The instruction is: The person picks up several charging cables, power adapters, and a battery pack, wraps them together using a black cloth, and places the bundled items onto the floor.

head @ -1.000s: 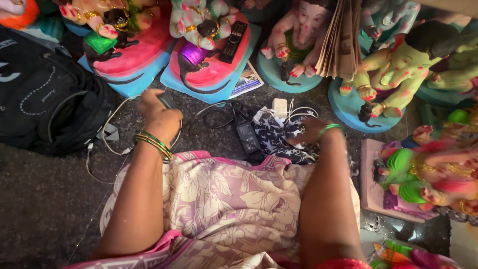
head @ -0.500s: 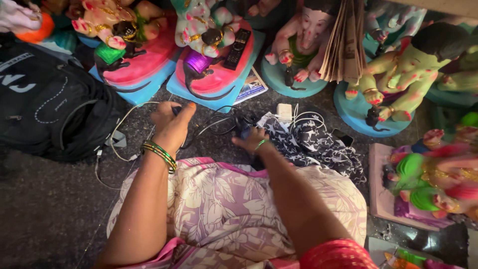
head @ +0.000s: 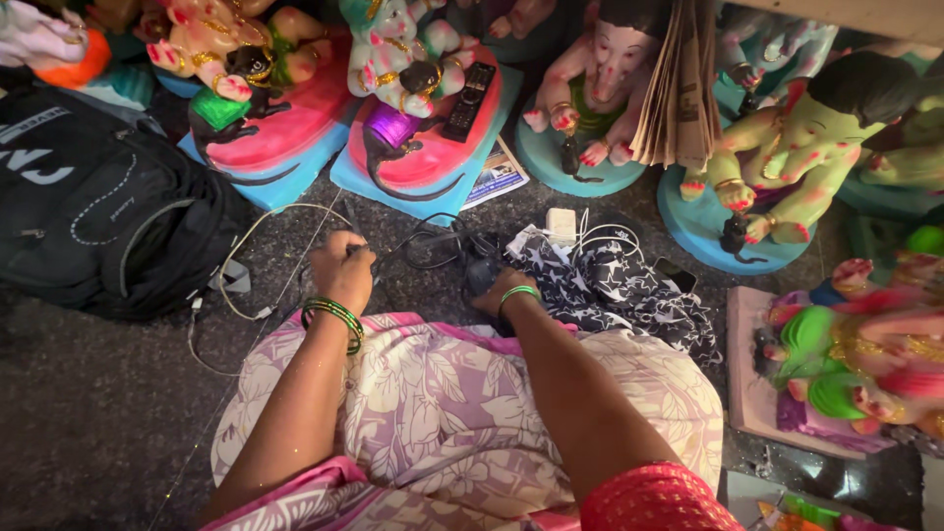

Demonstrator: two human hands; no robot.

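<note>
Left hand closed around black cables on the floor; right hand grips a black adapter, just left of a star-print cloth.

Left hand closed on black cable, right hand on black adapter
</note>
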